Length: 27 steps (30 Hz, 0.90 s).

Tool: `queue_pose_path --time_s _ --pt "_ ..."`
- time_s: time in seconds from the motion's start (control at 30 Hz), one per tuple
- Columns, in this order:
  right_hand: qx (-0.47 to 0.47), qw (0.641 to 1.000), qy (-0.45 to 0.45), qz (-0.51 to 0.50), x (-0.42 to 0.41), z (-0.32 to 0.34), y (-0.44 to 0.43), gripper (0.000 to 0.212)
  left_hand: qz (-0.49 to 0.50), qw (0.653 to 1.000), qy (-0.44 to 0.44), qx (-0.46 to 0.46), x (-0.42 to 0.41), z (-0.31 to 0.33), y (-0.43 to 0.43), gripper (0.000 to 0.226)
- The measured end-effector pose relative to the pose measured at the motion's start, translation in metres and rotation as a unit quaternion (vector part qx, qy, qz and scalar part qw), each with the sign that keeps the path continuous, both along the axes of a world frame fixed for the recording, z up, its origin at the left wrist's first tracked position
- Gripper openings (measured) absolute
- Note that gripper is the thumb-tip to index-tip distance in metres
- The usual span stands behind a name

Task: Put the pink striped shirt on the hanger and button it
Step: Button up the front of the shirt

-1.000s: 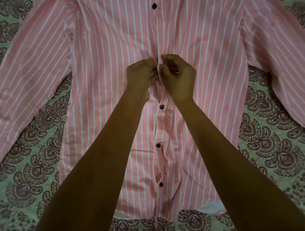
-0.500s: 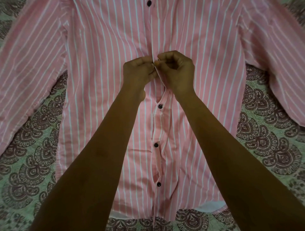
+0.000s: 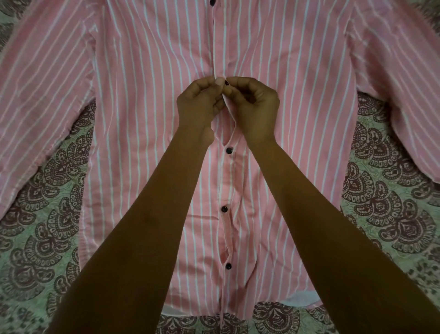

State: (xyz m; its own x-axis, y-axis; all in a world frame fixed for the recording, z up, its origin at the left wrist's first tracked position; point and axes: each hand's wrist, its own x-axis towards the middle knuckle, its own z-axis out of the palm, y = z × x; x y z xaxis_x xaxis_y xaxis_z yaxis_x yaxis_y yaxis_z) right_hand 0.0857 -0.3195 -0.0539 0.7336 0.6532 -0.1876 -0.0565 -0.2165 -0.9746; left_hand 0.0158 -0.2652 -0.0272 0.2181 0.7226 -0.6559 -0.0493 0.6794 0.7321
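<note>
The pink striped shirt [image 3: 147,100] lies flat, front up, with its sleeves spread to both sides. My left hand [image 3: 198,105] and my right hand [image 3: 256,105] meet at the middle of the placket and pinch its edges. A dark button [image 3: 226,83] shows between the fingertips. Below the hands, three dark buttons [image 3: 228,150] are fastened, and one more button [image 3: 212,2] sits at the top edge. The placket between the hands and the first lower button gapes slightly. No hanger is visible.
The shirt rests on a green bedsheet [image 3: 47,214] with a dark paisley print, which shows on both sides under the sleeves and along the hem. My forearms cross the lower half of the shirt.
Both hands stay at the same spot on the placket. The dark button now shows between the fingertips, where it was hidden before. The view has shifted slightly.
</note>
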Motion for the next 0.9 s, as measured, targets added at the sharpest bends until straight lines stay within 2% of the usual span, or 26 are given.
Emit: queue_pose_path --time_s 0.2,0.27,0.37,0.53,0.63,0.7,0.73,0.83,0.9 --pt "0.007 0.997 0.066 0.038 0.007 -0.001 -0.001 0.018 -0.043 0.999 0.004 0.027 -0.005 0.000 0.004 0.014" --pt "-0.004 0.997 0.057 0.044 0.009 0.000 -0.001 0.018 -0.087 0.990 0.055 0.098 -0.007 -0.004 0.008 0.017" --pt "-0.036 0.998 0.050 0.025 0.015 0.003 0.003 0.014 -0.159 0.956 0.131 0.210 -0.008 -0.008 0.009 0.016" --pt "-0.088 0.971 0.209 0.069 0.029 0.016 0.011 0.013 -0.192 0.941 0.134 0.243 -0.011 -0.009 0.014 0.016" --pt "-0.088 0.967 0.229 0.072 0.032 0.019 0.012 0.016 -0.210 0.909 0.200 0.301 -0.007 -0.009 0.022 0.012" --pt "-0.105 0.972 0.204 0.058 0.029 0.016 0.011 0.020 -0.224 0.885 0.240 0.330 -0.004 -0.010 0.026 0.008" --pt "-0.122 0.978 0.158 0.060 0.030 0.014 0.014 0.021 -0.231 0.880 0.250 0.331 -0.002 -0.009 0.032 0.009" --pt "-0.169 0.983 -0.027 0.073 0.033 0.017 0.020 0.013 -0.224 0.894 0.247 0.298 0.001 -0.005 0.046 0.020" --pt "-0.148 0.983 -0.098 0.053 0.039 0.025 0.030 0.012 -0.195 0.907 0.235 0.291 0.004 -0.001 0.061 0.030"
